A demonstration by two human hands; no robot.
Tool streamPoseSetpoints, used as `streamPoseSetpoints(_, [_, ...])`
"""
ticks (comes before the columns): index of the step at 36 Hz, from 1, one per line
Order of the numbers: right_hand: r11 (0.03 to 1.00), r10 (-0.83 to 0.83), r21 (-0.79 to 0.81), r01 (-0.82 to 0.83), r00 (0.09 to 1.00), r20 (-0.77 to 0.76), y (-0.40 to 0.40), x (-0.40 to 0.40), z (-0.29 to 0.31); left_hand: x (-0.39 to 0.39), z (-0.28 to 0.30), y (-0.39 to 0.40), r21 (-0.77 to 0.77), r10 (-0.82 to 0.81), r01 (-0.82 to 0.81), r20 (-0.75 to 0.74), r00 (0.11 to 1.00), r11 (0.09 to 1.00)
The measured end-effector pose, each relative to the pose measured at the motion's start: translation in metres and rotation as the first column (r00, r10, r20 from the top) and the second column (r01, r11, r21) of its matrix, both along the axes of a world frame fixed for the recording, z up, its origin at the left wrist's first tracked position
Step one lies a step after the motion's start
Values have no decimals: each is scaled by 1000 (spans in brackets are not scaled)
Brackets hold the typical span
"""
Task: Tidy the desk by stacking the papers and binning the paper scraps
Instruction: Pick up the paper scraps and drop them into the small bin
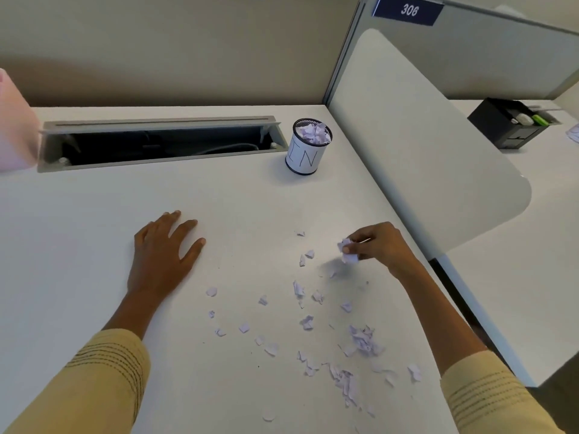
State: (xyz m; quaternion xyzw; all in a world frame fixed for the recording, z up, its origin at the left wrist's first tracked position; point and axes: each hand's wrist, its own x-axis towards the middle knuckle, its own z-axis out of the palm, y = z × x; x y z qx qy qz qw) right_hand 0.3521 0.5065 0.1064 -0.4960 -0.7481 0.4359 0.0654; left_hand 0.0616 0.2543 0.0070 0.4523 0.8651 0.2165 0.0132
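White worktop (94, 214) in a cubicle, beige partition behind. Scraps (344, 355) scattered across the near right, a few blurred just below the right hand (380, 245). Pinched in that hand's curled fingers, held just above the surface: a crumpled wad (348, 250). Left hand (163, 249) flat on the worktop, fingers spread, well apart from the scraps. Bin (305, 151) farther back, full of paper. Pink object (14, 120) cut off at left.
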Motion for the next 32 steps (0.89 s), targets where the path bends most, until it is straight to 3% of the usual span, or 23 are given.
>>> streamPoseSetpoints(8, [997, -47, 39, 60, 962, -270, 63, -84, 49, 1, 3, 1, -4, 7, -7, 14, 1000, 1000])
streamPoseSetpoints(12, [990, -38, 115, 78, 948, -315, 92, -123, 67, 1, 3, 1, -22, 20, -20, 24, 1000, 1000])
streamPoseSetpoints(22, [969, -17, 242, 55, 988, -157, 134, -183, 73, -1, 4, 2, -40, 13, -11, 41, 999, 999])
streamPoseSetpoints(32, [980, 38, 197, 3, 978, -206, 98, -138, 92, -2, 2, 1, -25, 4, -3, 30, 1000, 1000])
